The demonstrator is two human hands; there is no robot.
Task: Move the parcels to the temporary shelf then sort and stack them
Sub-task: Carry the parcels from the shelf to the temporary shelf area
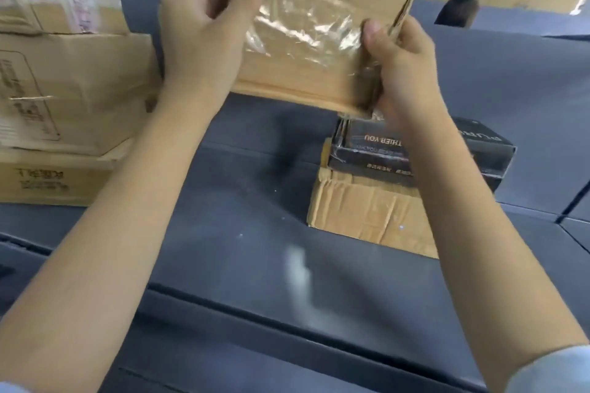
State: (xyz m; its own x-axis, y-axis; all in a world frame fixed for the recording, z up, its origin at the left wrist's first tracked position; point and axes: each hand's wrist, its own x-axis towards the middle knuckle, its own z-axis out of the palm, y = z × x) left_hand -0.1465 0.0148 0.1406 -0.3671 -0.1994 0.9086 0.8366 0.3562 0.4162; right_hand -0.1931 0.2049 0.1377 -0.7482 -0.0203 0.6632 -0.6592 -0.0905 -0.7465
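Open dark shelf surface (249, 233) is left between the stacked cardboard boxes (70, 89) at the left edge and the black box (424, 150) resting on a crumpled brown parcel (367, 210) at right.

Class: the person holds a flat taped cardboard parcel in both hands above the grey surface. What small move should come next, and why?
Probably lower the flat parcel, gripped by left hand and right hand, onto the black box directly below, which already tops a brown parcel.

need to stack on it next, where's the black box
In the head view, the black box sits right of centre on a brown parcel, just below the right hand.
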